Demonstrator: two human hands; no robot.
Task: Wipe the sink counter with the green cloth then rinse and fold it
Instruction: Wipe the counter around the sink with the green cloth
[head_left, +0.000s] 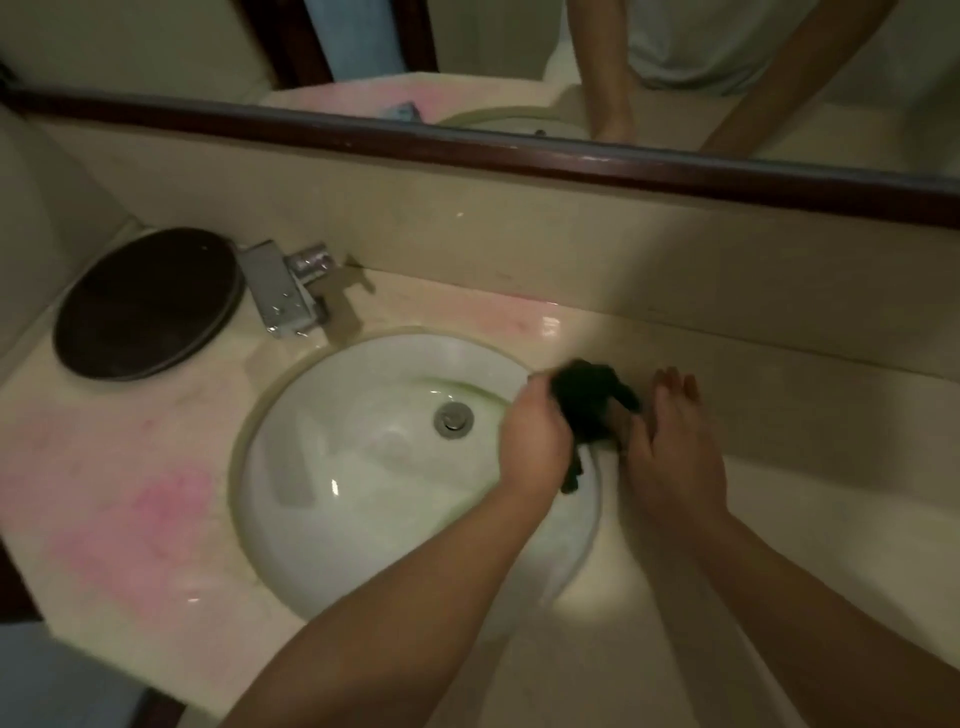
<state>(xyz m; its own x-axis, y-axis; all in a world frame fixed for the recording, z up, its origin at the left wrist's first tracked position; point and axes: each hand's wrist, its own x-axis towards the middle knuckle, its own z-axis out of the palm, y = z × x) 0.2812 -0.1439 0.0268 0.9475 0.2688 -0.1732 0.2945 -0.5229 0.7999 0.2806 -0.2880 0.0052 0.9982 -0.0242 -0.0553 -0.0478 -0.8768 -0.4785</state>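
Gripping the wadded green cloth (587, 408) over the right rim of the sink (363, 519), the left hand (530, 434) appeared mid-rinse while the right hand (672, 447) hovered spread beside it; folding looked undone, and pink smears (156, 512) on the counter (805, 426) suggested wiping was incomplete.

dim, soft motion blur; glare on counter (550, 325); wide-angle edge bending.

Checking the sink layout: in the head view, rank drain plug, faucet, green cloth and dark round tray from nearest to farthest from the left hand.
1. green cloth, gripped by the left hand.
2. drain plug, just left, in the basin.
3. faucet, back left on the counter.
4. dark round tray, far left corner.
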